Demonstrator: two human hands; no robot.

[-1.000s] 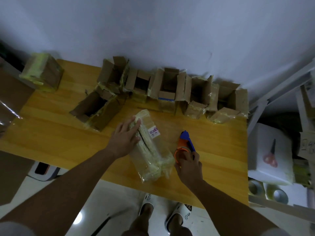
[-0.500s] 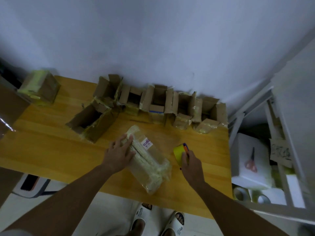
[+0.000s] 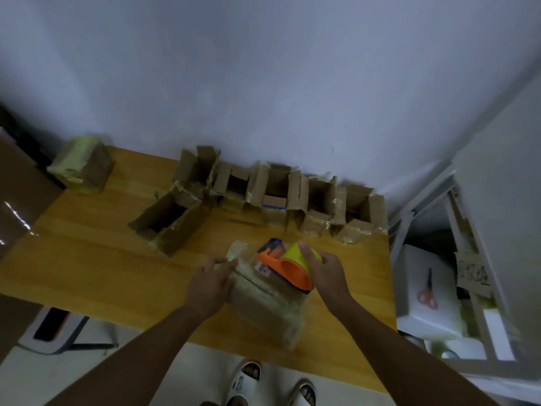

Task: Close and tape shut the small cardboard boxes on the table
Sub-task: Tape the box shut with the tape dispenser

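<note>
While the taped box (image 3: pixel 268 300) lies on the worktop (image 3: pixel 87 259), the left hand (image 3: pixel 212 284) rests flat-fingered against it; the right hand (image 3: pixel 325 273) grips the tape dispenser (image 3: pixel 288 263) above. Open boxes (image 3: pixel 272 194) line the wall.

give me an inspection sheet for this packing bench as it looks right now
surface: wooden table, against a white wall.
job's things: row of open cardboard boxes along the wall, flaps up; one open box lying on its side; taped box at far left corner; taped box under the hands; tape dispenser, orange with yellow roll.
clutter: nothing seen.
grippers: left hand rests on the near box; right hand grips the dispenser over it.
cables: nothing seen.
surroundings: red scissors on a white foam block, shelf frame at right, sandals below.
</note>
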